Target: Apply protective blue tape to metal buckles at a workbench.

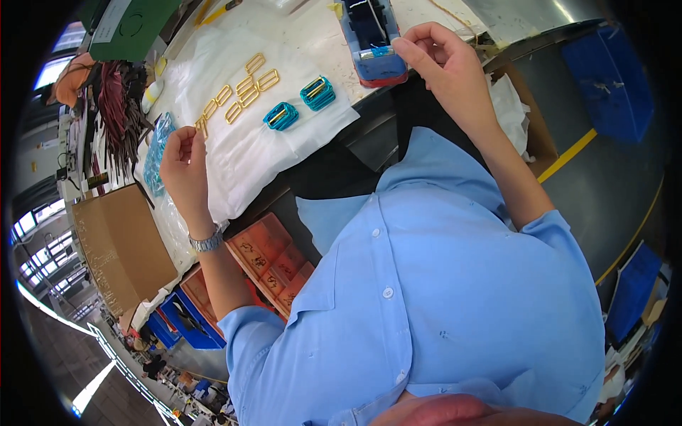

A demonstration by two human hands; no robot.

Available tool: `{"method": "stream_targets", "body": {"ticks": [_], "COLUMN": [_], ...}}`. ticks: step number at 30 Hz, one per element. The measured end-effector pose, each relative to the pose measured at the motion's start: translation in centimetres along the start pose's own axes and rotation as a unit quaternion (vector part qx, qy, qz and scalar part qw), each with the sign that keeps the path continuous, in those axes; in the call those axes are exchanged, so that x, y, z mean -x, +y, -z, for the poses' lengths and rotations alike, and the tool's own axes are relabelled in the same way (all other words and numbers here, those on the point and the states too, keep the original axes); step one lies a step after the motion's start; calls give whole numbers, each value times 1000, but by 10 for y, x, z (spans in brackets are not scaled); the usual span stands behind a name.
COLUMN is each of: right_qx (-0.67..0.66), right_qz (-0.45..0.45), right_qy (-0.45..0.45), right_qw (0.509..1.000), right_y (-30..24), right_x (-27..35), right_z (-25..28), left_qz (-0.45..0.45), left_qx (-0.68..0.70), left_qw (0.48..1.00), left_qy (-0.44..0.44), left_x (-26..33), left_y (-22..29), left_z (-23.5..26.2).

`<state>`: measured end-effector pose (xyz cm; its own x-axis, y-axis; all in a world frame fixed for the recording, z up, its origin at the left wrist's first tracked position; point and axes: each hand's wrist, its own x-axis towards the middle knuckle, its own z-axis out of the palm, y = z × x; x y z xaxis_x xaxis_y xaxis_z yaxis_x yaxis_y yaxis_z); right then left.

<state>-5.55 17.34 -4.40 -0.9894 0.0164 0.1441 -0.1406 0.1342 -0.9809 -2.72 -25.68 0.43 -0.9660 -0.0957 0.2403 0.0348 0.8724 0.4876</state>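
My left hand (pixel 186 167) has its fingers curled in a pinch at the left end of a loose row of gold slide buckles (pixel 245 89). A gold buckle (pixel 202 128) shows at its fingertips. My right hand (pixel 451 74) is at the near end of a blue tape dispenser (pixel 377 69), thumb against the blue tape (pixel 383 51) at the cutting edge and the other fingers curled. Two buckles wrapped in blue tape, one (pixel 280 116) nearer and another (pixel 317 93) to its right, lie on the white sheet (pixel 263 160) between my hands.
Left of the sheet lies a crumpled blue plastic bag (pixel 158 153). A cardboard box (pixel 124 245) stands beyond my left forearm. Orange parts bins (pixel 266 255) sit below the table edge. A green box (pixel 131 32) is at the far left; a blue crate (pixel 607 82) stands at right.
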Motion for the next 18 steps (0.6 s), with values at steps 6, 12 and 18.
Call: {"method": "stream_targets", "body": {"ticks": [6,12,18], "right_qx": [61,49,53], "right_qz": [20,3,85], "right_qy": [19,17,48], "right_qw": [998,999,994], "right_y": [8,6,10], "right_x": [-6,-5,-4], "right_z": [-15,-21,-24], "left_qz": [-38,-127,-40], "left_qx": [494,464,537], "left_qw": [849,854,820], "left_qy": [-181,-199,-195], "left_x": [-8,-70,-68], "left_y": [168,195,203], "left_z": [-56,-96,-85]}}
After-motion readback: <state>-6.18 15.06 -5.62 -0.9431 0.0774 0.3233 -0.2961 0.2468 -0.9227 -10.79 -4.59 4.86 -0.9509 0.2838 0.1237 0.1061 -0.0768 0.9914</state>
